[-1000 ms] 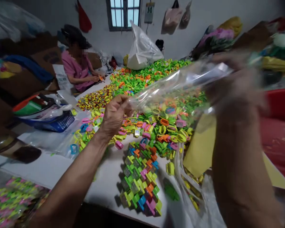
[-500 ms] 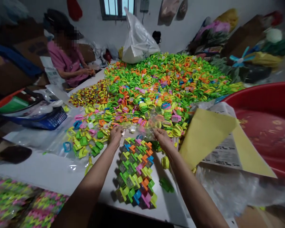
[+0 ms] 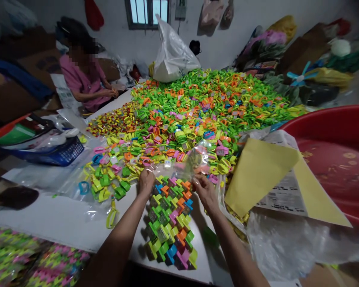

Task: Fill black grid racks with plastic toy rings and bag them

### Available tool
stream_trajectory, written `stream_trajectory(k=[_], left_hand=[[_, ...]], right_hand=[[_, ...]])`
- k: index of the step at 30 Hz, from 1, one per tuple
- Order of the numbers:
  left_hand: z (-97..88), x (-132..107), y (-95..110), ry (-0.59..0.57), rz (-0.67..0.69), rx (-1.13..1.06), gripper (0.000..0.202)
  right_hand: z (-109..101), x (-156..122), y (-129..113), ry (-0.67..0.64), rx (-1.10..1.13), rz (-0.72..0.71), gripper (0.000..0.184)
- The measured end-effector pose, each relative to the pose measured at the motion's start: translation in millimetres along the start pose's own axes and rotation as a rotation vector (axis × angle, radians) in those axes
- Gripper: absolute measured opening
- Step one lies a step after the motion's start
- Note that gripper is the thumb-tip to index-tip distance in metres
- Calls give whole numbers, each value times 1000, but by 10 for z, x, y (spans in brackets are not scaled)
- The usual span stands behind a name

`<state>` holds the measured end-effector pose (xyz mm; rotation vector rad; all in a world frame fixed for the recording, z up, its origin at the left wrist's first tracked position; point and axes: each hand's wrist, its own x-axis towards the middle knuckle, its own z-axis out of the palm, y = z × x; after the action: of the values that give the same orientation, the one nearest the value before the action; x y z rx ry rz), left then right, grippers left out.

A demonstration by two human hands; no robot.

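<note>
Clear plastic bag, between left hand and right hand, both gripping its edge

Bare left forearm at seven o'clock and right forearm at five reach forward; left hand curls, right hand pinches.

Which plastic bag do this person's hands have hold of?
The thin, clear plastic bag spanning the left hand and right hand; it alone lies between them, unlike the white plastic bag at the far edge of the multicoloured plastic heap.
</note>
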<state>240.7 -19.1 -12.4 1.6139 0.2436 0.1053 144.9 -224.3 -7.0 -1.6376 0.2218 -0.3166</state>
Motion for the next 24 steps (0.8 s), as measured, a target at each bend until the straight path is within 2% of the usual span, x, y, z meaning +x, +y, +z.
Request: stream_trajectory(k=[3, 5, 8, 11, 12, 14, 16, 20, 22, 24], left_hand=[[-206, -205, -42, -13, 61, 70, 32], [-417, -396, -119, -35, 167, 206, 36], [-769, -672, -274, -157, 425, 479, 35], [-985, -829, -346, -353, 626, 728, 27], [-1000, -848, -335, -408, 639, 836, 26], [-943, -843, -272, -462, 580, 1056, 24], [-809, -796, -202, -462, 483, 1179, 22], [-558, -699, -208, -452, 393, 1111, 17], [-532, -714, -294, -455, 388, 1063, 17], [-581, -794, -412, -449, 381, 937, 22]], right_hand=[[31, -311, 47, 157, -87, -116, 30], [41, -542, 127, 202, -179, -180, 24], [55, -850, 263, 141, -293, -183, 18], [80, -1007, 332, 5, -327, -53, 24], [89, -1013, 335, -40, -336, -13, 30], [106, -963, 323, -107, -355, 40, 39], [123, -862, 305, -123, -395, 74, 33], [171, -709, 294, -87, -500, 126, 25], [203, -712, 302, -106, -567, 82, 24], [232, -756, 313, -148, -611, -4, 23]])
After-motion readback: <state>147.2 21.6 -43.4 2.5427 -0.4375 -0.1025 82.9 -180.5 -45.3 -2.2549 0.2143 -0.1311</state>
